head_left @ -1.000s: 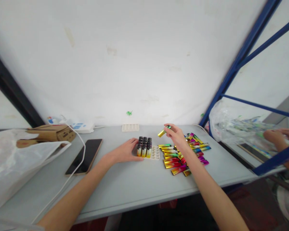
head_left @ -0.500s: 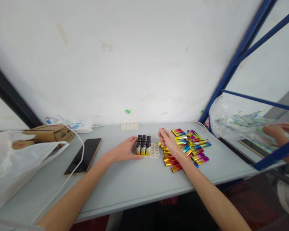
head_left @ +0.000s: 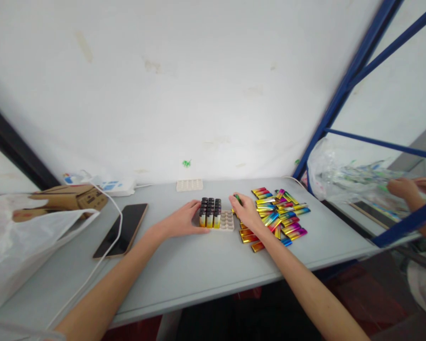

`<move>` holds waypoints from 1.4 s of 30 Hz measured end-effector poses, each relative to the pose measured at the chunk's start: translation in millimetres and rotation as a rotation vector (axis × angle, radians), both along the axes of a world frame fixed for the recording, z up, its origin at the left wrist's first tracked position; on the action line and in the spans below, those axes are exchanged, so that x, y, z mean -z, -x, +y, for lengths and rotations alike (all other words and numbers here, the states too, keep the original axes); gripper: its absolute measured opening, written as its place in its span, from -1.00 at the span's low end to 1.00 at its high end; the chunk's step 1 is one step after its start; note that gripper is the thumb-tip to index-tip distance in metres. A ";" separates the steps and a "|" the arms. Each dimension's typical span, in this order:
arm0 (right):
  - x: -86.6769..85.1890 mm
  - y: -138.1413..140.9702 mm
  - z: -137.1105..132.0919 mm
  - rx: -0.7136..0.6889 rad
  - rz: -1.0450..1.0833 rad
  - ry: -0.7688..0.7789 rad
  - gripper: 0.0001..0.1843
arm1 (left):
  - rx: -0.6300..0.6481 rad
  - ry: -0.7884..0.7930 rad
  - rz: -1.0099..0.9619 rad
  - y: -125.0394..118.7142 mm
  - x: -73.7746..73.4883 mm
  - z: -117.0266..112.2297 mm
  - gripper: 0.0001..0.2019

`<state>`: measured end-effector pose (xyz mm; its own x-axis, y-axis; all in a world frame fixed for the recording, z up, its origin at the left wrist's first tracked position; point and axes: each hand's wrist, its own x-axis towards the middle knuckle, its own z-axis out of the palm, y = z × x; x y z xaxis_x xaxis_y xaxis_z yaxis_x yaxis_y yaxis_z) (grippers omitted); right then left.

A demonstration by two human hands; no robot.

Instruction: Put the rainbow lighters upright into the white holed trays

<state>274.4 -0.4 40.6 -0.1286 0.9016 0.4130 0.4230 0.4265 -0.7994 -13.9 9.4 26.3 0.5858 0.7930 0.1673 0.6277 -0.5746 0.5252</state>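
Several lighters stand upright in rows in the left part of a white tray, their black ends up. The tray's right part shows bare round sockets. My left hand grips the left end of the tray and its lighters, thumb along the front and fingers behind. Just right of the tray, my right hand is raised with closed fingers around a lighter, of which only a small green and dark end shows. Loose shiny lighters in gold, red, blue and purple lie piled beneath and beyond this hand.
Another white tray lies by the wall. To the left are a phone, a white cable, a cardboard box and a plastic bag. Past the blue frame, another person's hands work beside a clear bag.
My right hand has turned and shifted slightly left toward the tray, and the green end of the lighter now shows at its fingertips. The left hand stays on the tray.
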 end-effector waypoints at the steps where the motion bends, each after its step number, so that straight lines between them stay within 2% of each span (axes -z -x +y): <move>1: -0.9 -1.5 -1.1 -0.020 0.000 0.015 -0.50 | -0.003 0.005 0.002 -0.1 -1.0 -0.9 -0.18; 4: -3.2 -5.7 -3.5 -0.105 -0.029 0.024 -0.52 | -0.005 0.014 0.007 -0.2 -2.9 -2.9 -0.17; 6: -3.7 -7.7 -3.2 -0.128 -0.091 -0.050 -0.50 | -0.001 0.010 0.004 0.2 -2.8 -3.2 -0.16; 9: -1.6 -9.7 0.4 -0.069 -0.228 -0.164 -0.44 | 0.003 -0.001 -0.007 1.4 -1.1 -1.9 -0.15; 12: 2.9 -11.3 5.0 -0.046 -0.345 -0.130 -0.40 | 0.012 -0.007 -0.020 2.4 1.1 0.7 -0.15; 15: 6.9 -12.7 9.2 -0.030 -0.367 -0.114 -0.43 | 0.021 -0.003 -0.019 2.9 2.7 3.1 -0.14; 19: 12.4 -12.6 14.4 -0.044 -0.423 -0.127 -0.53 | 0.017 0.009 -0.016 3.2 4.2 4.6 -0.13; 26: 24.2 -10.5 17.9 -0.121 -0.642 -0.168 -0.82 | 0.012 -0.004 -0.031 3.5 5.3 4.4 -0.12; 32: 19.2 -45.3 24.2 -0.101 -0.535 -0.145 -0.77 | 0.003 -0.015 -0.025 3.9 5.7 4.5 -0.13; 36: 16.1 -70.8 28.2 -0.082 -0.607 -0.049 -0.75 | 0.008 -0.010 -0.012 3.4 4.8 3.7 -0.12; 42: 15.0 -79.4 28.1 -0.171 -0.615 0.006 -0.76 | 0.008 0.009 0.007 3.7 2.6 5.1 -0.09</move>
<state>353.8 27.7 25.6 -0.4829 0.8494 0.2129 0.7319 0.5250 -0.4344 -17.6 14.5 23.7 0.5936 0.7894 0.1563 0.6263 -0.5751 0.5262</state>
